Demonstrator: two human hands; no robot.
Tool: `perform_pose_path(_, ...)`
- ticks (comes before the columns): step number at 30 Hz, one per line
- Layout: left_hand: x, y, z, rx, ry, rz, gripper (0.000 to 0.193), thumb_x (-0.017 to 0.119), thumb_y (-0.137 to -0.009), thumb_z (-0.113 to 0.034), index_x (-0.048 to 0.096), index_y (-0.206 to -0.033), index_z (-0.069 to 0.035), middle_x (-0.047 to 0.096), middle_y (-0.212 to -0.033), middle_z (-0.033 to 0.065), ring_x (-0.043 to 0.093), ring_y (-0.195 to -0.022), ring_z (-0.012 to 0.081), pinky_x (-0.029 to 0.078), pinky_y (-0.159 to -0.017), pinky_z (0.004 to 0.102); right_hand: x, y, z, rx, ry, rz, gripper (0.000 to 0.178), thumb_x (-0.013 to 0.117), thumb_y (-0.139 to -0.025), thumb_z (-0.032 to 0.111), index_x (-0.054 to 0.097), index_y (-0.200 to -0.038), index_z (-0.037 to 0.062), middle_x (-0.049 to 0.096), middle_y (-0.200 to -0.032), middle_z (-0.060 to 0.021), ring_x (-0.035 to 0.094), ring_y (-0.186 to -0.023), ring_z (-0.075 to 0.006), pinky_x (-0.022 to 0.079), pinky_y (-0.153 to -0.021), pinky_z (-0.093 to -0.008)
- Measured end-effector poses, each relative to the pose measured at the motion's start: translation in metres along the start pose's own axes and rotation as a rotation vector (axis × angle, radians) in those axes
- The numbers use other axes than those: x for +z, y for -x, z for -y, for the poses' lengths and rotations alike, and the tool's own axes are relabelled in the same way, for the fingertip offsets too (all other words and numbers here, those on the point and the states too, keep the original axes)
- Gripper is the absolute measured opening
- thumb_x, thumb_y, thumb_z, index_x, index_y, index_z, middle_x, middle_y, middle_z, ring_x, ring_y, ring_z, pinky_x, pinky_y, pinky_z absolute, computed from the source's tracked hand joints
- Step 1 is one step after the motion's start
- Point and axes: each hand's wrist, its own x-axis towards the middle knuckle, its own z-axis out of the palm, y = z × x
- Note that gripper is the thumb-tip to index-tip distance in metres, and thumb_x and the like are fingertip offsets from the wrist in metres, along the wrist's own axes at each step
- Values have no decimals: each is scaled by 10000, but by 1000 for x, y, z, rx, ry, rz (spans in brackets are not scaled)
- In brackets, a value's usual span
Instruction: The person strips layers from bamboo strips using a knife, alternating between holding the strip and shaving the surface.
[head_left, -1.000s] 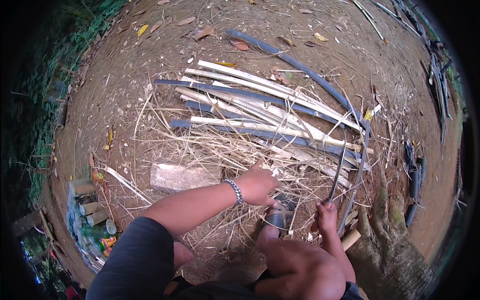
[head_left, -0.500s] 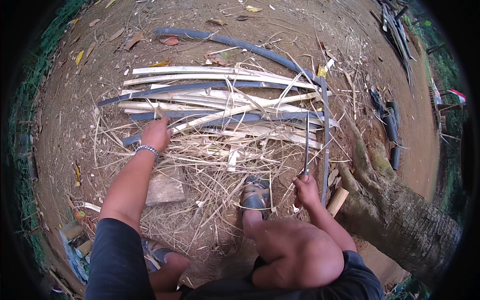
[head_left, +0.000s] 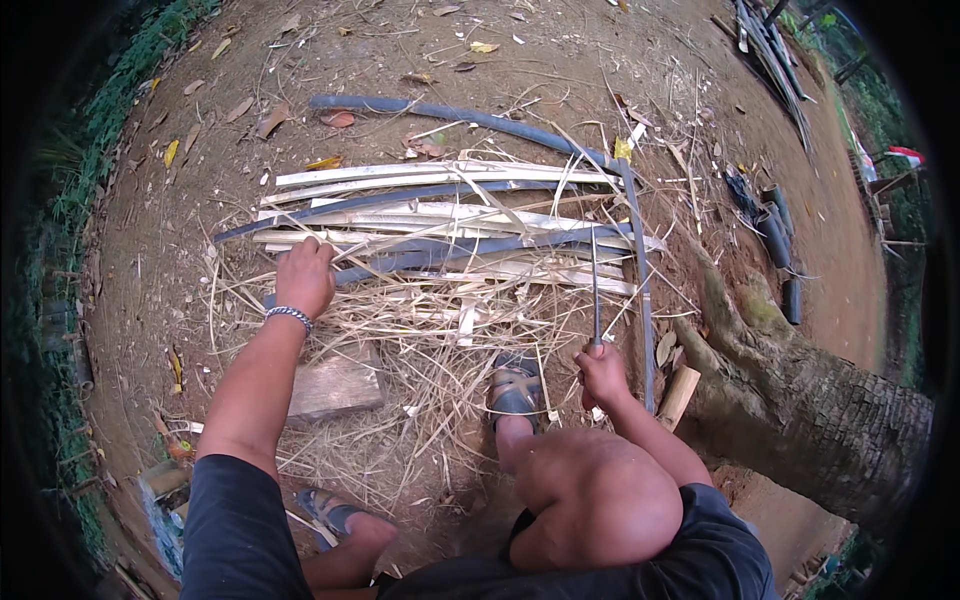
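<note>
Just under the left hand [head_left: 305,278], the left ends of pale strips [head_left: 420,209] and dark strips [head_left: 430,258], lying in a loose pile on the ground [head_left: 560,55], beyond the dry shavings [head_left: 420,330]. Left fingers bent down, close together; cannot tell whether pinching a strip or only touching. In the right hand [head_left: 603,375], a knife [head_left: 596,290], fingers folded around the handle, blade pointing away from the body.

Probably light, each strip, and stiff across the width but springy along the length. Perhaps a little slippery on the dark side, with edges sharp for the skin. Best to take hold near one end, by the flat faces.

Hidden: left fingertips, behind the hand's own back; lower strips, beneath upper ones; most of the knife handle, inside the fist.
</note>
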Motion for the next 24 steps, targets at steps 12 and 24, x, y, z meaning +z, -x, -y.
perform_pose_path(12, -146, 47, 45, -46, -91, 43, 263, 702, -761, -170, 607, -992, -86, 559, -1005, 116, 580, -972, 300, 486, -806, 420, 10, 19, 8, -25, -174, -122, 189, 658, -815, 99, 473, -843, 72, 518, -638, -24, 504, -514, -139, 418, -468, -330)
perform_pose_path(24, -225, 260, 61, -580, 950, 658, 328, 632, -918, -327, 696, -859, -11, 611, -613, 2, 556, -499, 70, 462, -496, 227, -8, 34, 15, -197, -426, -160, 216, 647, -835, 82, 431, -825, 86, 502, -627, -22, 479, -470, -123, 411, -424, -300)
